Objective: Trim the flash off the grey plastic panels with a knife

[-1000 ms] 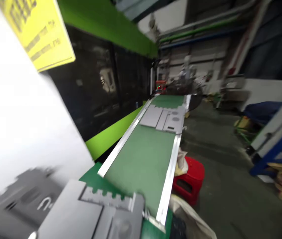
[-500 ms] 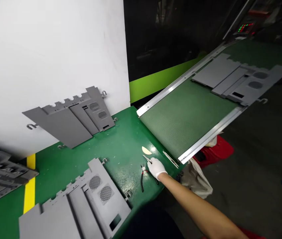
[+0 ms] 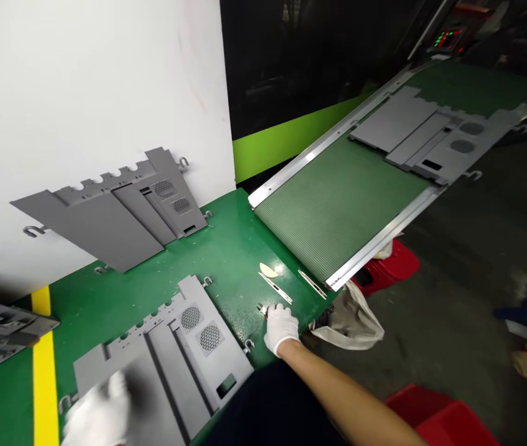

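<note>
My right hand, in a white glove, is closed around the pliers; only their small jaws and a bit of red show past the fingers. Just beyond it on the green table lies a narrow pale slotted tool, beside a cream half-moon piece. My left hand, also gloved, is smeared by motion over the left part of a grey plastic panel. Whether it touches the panel I cannot tell. The panel lies flat, with two round mesh grilles and hooked tabs.
Another grey panel leans against the white wall. Stacked panels sit at far left, past a yellow stripe. A green conveyor belt carries a further panel. A second slotted strip lies near its end.
My right hand has put the slotted tool down by the half-moon piece and taken hold of the pliers. My left hand has come into view over the near panel. The view has shifted slightly.
</note>
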The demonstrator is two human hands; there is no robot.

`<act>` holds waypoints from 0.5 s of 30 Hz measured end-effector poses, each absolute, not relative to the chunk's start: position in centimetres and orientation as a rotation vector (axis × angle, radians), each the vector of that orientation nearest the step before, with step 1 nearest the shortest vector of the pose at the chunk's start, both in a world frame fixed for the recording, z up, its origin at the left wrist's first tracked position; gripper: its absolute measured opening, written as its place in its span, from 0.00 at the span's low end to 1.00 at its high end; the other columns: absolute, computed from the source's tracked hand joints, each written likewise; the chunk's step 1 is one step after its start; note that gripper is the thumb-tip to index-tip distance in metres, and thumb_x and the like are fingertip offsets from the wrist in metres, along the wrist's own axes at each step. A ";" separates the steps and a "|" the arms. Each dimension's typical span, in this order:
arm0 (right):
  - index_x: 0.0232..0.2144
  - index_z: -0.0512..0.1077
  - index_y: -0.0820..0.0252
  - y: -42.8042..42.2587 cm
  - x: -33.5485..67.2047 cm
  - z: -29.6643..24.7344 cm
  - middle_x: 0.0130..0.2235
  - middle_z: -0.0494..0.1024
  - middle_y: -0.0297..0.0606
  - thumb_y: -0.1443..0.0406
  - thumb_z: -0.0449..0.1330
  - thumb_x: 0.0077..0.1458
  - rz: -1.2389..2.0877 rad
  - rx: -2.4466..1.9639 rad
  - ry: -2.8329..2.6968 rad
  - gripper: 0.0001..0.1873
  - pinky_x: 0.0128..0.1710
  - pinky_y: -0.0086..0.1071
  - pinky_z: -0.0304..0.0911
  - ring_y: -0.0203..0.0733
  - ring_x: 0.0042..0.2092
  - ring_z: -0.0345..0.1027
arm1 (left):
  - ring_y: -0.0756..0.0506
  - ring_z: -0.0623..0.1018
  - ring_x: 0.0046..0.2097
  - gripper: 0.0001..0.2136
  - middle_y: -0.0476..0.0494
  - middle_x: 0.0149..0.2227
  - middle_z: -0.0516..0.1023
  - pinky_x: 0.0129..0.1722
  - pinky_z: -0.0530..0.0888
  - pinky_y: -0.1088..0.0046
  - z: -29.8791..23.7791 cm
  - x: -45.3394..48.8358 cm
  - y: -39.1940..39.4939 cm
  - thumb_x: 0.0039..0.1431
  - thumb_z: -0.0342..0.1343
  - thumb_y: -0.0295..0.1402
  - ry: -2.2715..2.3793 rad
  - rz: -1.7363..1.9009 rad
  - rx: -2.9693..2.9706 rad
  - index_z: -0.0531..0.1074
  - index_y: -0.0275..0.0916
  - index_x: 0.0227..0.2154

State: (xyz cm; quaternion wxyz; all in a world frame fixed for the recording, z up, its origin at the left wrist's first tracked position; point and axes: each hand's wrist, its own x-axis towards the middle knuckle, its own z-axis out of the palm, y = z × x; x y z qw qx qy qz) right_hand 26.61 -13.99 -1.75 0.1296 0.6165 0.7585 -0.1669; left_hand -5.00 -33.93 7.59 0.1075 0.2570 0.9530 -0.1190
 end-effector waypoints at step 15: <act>0.39 0.68 0.57 -25.2 37.9 -0.6 0.29 0.76 0.32 0.67 0.59 0.38 -2.512 1.821 1.130 0.20 0.32 0.29 0.59 0.38 0.31 0.67 | 0.37 0.80 0.39 0.28 0.36 0.38 0.83 0.44 0.72 0.62 0.7 10.8 -13.9 0.64 0.45 0.59 1.198 -0.662 1.685 0.80 0.41 0.32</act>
